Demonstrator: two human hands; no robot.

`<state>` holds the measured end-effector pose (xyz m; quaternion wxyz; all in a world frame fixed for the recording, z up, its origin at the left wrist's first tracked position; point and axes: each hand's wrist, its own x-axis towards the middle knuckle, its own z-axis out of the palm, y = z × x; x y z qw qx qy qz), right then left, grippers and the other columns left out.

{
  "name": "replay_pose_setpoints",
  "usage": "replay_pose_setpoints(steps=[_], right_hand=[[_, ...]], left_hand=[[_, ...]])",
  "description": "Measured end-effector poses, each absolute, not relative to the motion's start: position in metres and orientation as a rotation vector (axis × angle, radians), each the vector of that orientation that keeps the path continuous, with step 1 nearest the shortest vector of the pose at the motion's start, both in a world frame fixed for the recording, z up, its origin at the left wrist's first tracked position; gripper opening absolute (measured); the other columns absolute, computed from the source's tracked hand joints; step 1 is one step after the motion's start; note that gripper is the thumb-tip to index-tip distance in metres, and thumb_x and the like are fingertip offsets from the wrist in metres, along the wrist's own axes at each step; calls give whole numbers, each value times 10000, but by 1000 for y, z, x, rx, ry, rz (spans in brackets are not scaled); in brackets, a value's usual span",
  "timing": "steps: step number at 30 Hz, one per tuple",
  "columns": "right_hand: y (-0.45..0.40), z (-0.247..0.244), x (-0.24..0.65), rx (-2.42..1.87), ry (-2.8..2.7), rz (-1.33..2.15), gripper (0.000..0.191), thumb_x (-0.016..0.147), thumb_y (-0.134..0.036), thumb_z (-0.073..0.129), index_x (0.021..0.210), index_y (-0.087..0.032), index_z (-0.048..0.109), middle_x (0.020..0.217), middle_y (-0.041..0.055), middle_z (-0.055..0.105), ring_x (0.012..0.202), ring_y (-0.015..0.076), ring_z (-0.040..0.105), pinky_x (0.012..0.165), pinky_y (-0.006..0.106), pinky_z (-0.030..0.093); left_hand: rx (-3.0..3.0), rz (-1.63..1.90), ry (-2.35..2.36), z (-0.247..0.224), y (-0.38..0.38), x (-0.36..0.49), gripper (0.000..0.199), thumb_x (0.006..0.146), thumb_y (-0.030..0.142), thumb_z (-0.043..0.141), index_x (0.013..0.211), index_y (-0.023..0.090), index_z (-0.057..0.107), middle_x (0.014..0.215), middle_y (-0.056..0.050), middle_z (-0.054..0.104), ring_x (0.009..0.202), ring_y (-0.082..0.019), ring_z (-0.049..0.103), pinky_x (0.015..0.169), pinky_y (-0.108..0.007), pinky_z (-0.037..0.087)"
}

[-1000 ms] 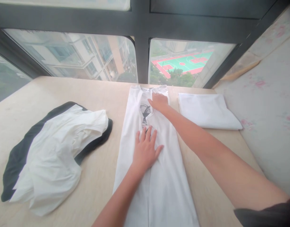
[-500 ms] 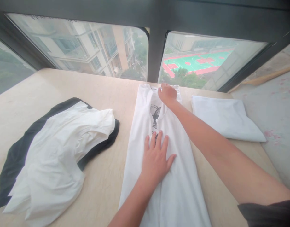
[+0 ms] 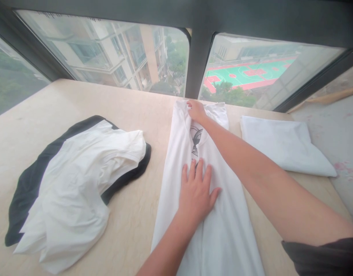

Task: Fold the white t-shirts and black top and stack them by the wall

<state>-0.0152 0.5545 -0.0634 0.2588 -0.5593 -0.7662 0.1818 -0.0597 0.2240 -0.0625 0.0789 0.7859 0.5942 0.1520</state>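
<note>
A white shirt [image 3: 228,214] with a dark printed motif lies lengthwise in the middle of the pale surface, its sides folded inward. My left hand [image 3: 196,191] rests flat on the shirt below the print, fingers spread. At the shirt's far end, near the window, my right hand [image 3: 197,111] has its fingers curled on the white fabric by the collar; the fingertips are partly hidden.
On the left, a crumpled white garment [image 3: 75,191] lies over a black one [image 3: 23,199]. A folded white cloth [image 3: 282,143] is at the right. A window frame [image 3: 197,65] borders the far edge of the surface [image 3: 133,218].
My right hand has shifted left across the shirt's collar end, from its right side toward the left. My left hand stays spread on the fabric. The whole view has moved slightly.
</note>
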Motion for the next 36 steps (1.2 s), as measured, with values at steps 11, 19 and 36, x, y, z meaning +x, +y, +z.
replay_pose_setpoints(steps=[11,19,36], right_hand=[[428,-50,-8,-1211,-2265,357,376,927,-118,367,1178,-150,644,1259,123,622,1180,229,552,1048,366,411],[445,-43,14,-1759,-2138,729,289,806,-201,576,1062,-175,708,951,45,744,917,187,683,794,241,488],[420,-63,4,-1291,-2619,275,409,988,-179,397,1370,-178,542,1527,97,453,1396,248,397,1142,431,330]], left_hand=[[2382,519,1816,-57,224,-63,473,972,399,434,1364,142,498,1520,-174,446,1435,-352,368,1174,-581,304],[2251,533,2103,-45,266,-102,528,955,364,467,1426,127,447,1558,-199,379,1445,-386,336,1144,-567,327],[2336,342,2057,-73,310,-110,717,974,578,318,1557,161,282,1639,-127,241,1494,-346,243,1179,-615,205]])
